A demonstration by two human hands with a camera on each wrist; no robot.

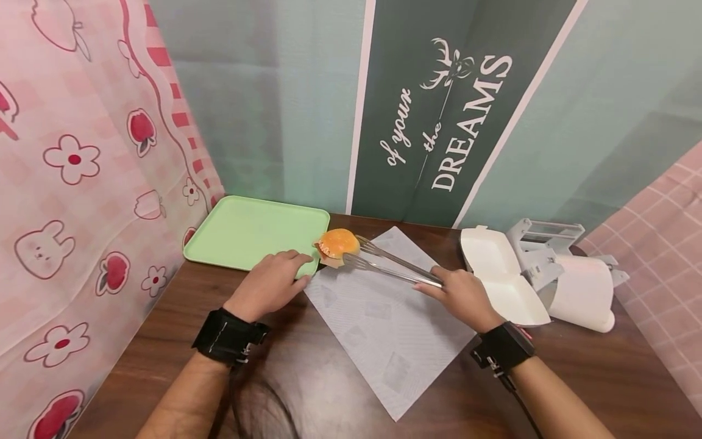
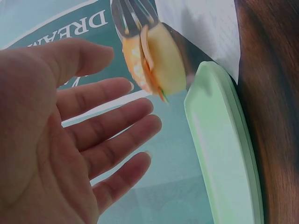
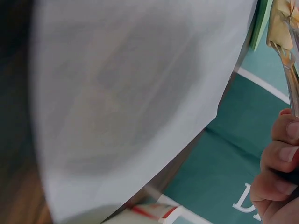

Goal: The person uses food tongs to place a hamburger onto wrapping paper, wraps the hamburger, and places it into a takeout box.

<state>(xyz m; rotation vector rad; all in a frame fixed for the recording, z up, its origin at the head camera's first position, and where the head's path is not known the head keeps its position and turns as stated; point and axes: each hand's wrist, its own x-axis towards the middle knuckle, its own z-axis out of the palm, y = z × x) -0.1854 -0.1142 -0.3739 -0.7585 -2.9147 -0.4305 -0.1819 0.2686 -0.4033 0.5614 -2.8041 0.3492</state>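
Observation:
My right hand grips a pair of metal tongs with forked ends. Between those ends is a burger with a glossy orange-brown bun and filling along its side; in the left wrist view the burger appears tipped on edge. It is above the paper's left corner, beside the right edge of a light green tray. My left hand is over the tray's near right corner, its fingers spread and relaxed with nothing in them, the burger just past its fingertips. Under the tongs lies a sheet of grey-white printed paper.
At the right, an open white clamshell box stands beside a white holder with a pale roll. The brown wooden table meets a green printed backdrop behind and a pink patterned curtain on the left.

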